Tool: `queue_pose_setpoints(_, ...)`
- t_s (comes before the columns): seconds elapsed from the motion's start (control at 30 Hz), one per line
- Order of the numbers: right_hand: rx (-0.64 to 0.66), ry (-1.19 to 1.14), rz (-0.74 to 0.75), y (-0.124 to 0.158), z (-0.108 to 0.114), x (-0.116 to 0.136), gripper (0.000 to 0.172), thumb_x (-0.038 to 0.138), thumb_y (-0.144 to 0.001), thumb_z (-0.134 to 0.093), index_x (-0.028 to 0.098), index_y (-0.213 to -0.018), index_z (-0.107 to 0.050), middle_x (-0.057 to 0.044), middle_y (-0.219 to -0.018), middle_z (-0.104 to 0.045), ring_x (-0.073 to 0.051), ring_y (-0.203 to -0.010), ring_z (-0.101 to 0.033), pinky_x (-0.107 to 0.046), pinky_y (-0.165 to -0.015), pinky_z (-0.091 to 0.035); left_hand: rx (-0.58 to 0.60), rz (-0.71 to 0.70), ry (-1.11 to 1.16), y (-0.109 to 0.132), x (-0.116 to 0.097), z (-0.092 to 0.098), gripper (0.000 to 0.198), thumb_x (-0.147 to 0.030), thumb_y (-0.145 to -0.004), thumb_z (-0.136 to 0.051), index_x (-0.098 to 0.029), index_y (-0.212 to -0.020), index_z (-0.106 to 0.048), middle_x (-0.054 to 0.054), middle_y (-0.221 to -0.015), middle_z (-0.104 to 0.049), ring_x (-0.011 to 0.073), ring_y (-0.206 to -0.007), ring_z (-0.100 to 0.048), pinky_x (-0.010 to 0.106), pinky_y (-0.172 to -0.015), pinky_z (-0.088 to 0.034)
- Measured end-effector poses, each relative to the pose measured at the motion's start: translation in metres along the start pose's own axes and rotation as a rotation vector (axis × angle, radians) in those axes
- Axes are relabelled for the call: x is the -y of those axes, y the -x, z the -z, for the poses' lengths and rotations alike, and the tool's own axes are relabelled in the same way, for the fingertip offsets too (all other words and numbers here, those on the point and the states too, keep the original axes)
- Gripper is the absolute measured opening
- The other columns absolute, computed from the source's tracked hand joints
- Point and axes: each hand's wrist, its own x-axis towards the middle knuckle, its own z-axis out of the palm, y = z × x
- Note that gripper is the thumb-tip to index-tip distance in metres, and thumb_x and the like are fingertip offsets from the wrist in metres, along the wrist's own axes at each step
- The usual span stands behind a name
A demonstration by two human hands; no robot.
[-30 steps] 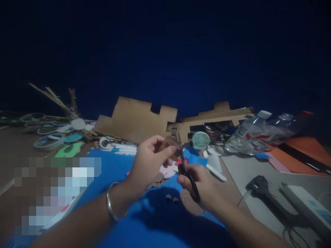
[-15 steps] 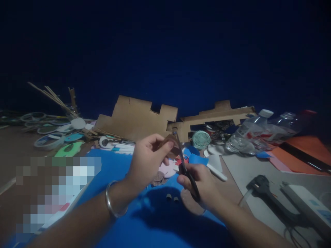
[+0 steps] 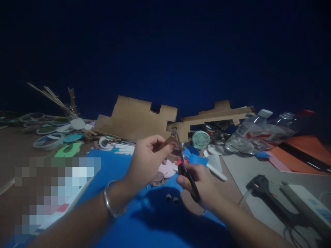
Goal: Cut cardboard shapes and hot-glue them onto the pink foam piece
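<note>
My left hand, with a silver bangle at the wrist, pinches a small brown piece of cardboard between thumb and fingers. My right hand is closed round the black handles of a pair of scissors. The blades point up and away from me, right against the cardboard piece; how far they are parted I cannot tell. Below the hands is a blue sheet with two tiny pale cylinders on it. A round brown disc lies partly under my right hand.
Large cardboard offcuts stand at the back. A mint-green fan and plastic bottles are behind to the right. A black glue gun lies on the grey board. Tape rolls and thin sticks crowd the left.
Almost nothing differs. Both hands keep the same hold on the cardboard piece and the scissors, with only a very slight shift of the left wrist and the view.
</note>
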Motion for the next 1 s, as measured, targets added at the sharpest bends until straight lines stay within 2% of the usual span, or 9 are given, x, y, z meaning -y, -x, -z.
queue_pose_setpoints(0.13, 0.026, -0.022, 0.033, 0.001, -0.001, 0.000, 0.040, 0.054, -0.075, -0.057, 0.016, -0.067, -0.048, 0.004, -0.059, -0.037, -0.009, -0.053, -0.032, -0.021, -0.047, -0.023, 0.058, 0.037, 0.012, 0.001, 0.001, -0.002, 0.014, -0.029, -0.075, -0.063, -0.017, -0.067, -0.060, -0.004, -0.057, -0.057, 0.0068, -0.047, -0.052, 0.015, -0.041, -0.042)
queue_pose_setpoints(0.27, 0.040, -0.027, 0.058, 0.000, -0.001, -0.001, 0.038, 0.052, -0.076, -0.058, 0.016, -0.069, -0.049, 0.004, -0.060, -0.038, -0.009, -0.055, -0.032, -0.021, -0.048, -0.023, 0.059, 0.039, 0.008, 0.001, 0.000, -0.003, 0.014, -0.029, -0.074, -0.063, -0.017, -0.067, -0.061, -0.002, -0.060, -0.060, 0.0083, -0.053, -0.054, 0.016, -0.045, -0.042)
queue_pose_setpoints(0.57, 0.018, 0.017, 0.052, 0.002, 0.000, -0.008, 0.041, 0.055, -0.076, -0.054, 0.017, -0.064, -0.046, 0.004, -0.057, -0.038, -0.010, -0.053, -0.033, -0.022, -0.047, -0.024, 0.071, 0.046, -0.005, 0.001, 0.001, -0.003, 0.018, -0.033, -0.075, -0.062, -0.016, -0.068, -0.060, -0.001, -0.060, -0.058, 0.0096, -0.055, -0.053, 0.017, -0.046, -0.040)
queue_pose_setpoints(0.8, -0.003, 0.090, 0.037, -0.001, 0.002, -0.002, 0.046, 0.059, -0.074, -0.053, 0.017, -0.060, -0.042, 0.004, -0.055, -0.035, -0.009, -0.052, -0.031, -0.022, -0.046, -0.023, 0.057, 0.036, 0.005, 0.001, 0.001, -0.002, 0.018, -0.031, -0.075, -0.062, -0.016, -0.066, -0.058, -0.002, -0.056, -0.054, 0.0082, -0.051, -0.048, 0.017, -0.044, -0.038)
queue_pose_setpoints(1.0, -0.006, 0.092, 0.021, 0.000, 0.002, 0.003, 0.053, 0.068, -0.070, -0.051, 0.018, -0.056, -0.041, 0.004, -0.054, -0.032, -0.010, -0.051, -0.029, -0.023, -0.046, -0.021, 0.098, 0.049, 0.022, 0.001, 0.000, 0.001, 0.022, -0.035, -0.075, -0.062, -0.016, -0.066, -0.057, -0.003, -0.055, -0.052, 0.0084, -0.048, -0.047, 0.018, -0.042, -0.037)
